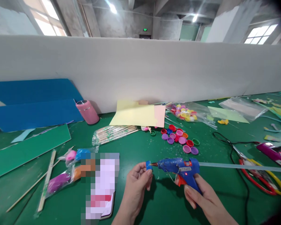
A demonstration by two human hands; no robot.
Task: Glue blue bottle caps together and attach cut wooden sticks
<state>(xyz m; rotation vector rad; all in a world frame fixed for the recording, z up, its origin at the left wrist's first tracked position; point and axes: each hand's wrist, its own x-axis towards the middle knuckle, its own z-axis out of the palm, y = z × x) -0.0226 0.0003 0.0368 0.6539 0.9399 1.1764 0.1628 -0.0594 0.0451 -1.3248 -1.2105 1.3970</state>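
Observation:
My left hand (pixel 137 182) pinches a small blue bottle cap (pixel 149 165) between thumb and fingers, held just above the green table. My right hand (pixel 200 195) grips the handle of a blue hot glue gun (pixel 178 165), finger by its orange trigger. The gun's nozzle points left and touches the cap. A long clear glue stick (pixel 239 166) juts out of the gun's back toward the right. A black cord (pixel 234 156) runs across the table behind it.
Several coloured bottle caps (pixel 179 139) lie beyond the gun, with a bag of more caps (pixel 184 113) behind. Yellow paper (pixel 135 115), a pink cylinder (pixel 87 112), bagged wooden sticks (pixel 113 132), blue boards (pixel 35 103), scissors (pixel 264 176) and a phone (pixel 103 193) surround the hands.

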